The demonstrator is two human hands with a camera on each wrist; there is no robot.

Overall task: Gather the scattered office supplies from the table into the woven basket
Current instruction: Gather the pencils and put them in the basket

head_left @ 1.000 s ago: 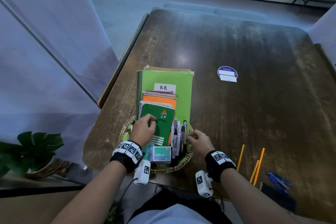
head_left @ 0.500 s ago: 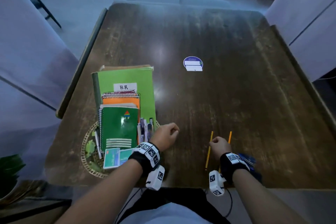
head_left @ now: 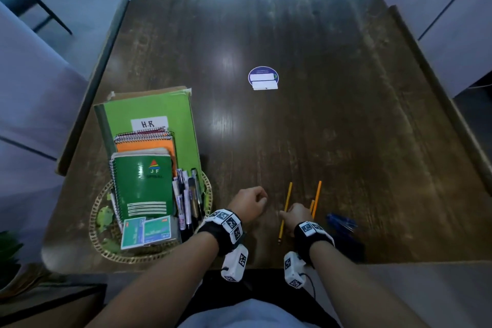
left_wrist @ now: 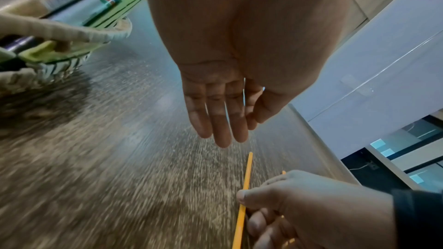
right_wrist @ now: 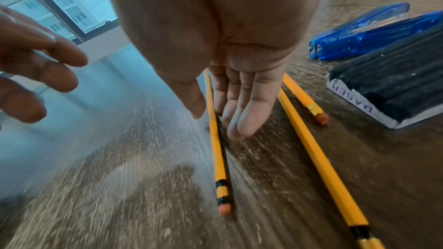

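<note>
The woven basket [head_left: 149,258] stands at the table's near left, filled with notebooks [head_left: 145,189], pens [head_left: 186,200] and card boxes. Three yellow pencils lie near the front edge: the left one [head_left: 285,212], a short one [head_left: 312,205] and the right one [head_left: 316,200]. My right hand [head_left: 292,214] is down at the left pencil [right_wrist: 217,158], its thumb and fairly straight fingers on either side of it; the pencil lies flat on the wood. My left hand [head_left: 249,204] hovers empty just left of it, fingers relaxed [left_wrist: 223,132].
A blue stapler [right_wrist: 359,39] and a black felt eraser [right_wrist: 402,86] lie right of the pencils by the front edge. A round blue sticker [head_left: 263,78] sits mid-table. The basket rim [left_wrist: 72,31] is close on my left hand's left side.
Both hands left the basket and moved right. My right hand has come down over the left pencil; my left hand drew closer to it.
</note>
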